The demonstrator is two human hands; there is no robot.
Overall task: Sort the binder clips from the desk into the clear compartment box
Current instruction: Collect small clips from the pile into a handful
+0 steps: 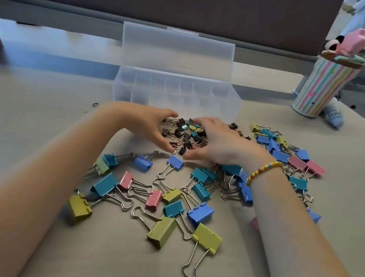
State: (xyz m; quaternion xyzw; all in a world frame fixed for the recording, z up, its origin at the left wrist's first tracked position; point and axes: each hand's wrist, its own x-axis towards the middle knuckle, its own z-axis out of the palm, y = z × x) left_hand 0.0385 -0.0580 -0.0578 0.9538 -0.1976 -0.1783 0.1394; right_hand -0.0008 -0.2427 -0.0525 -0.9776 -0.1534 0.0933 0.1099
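Nearest the camera, two bare forearms reach out over the counter (35,112), and between them lies a loose scatter of large binder clips (161,231) in yellow, teal, blue and pink, their wire handles pointing every way. Past these, toward twelve o'clock, the left hand (145,123) and the right hand (219,142) cup a heap of small binder clips (186,134), mostly dark with a few teal and yellow ones. Both hands curve inward around the heap from nine and three o'clock, thumbs nearly meeting on the near side, fingers bent but not visibly pinching any single clip; they look to be gathering rather than gripping. A beaded bracelet (264,172) sits on the right wrist. More large clips (295,158) trail off at two o'clock. Just beyond the fingertips, at twelve o'clock, stands the clear compartment box (176,96), lid up, its long axis running left to right across the view, its compartments apparently still unfilled. Both hands are about equally near it, so the heap probably needs only a short lift straight forward. A striped cup (324,87) stands far off at two o'clock.
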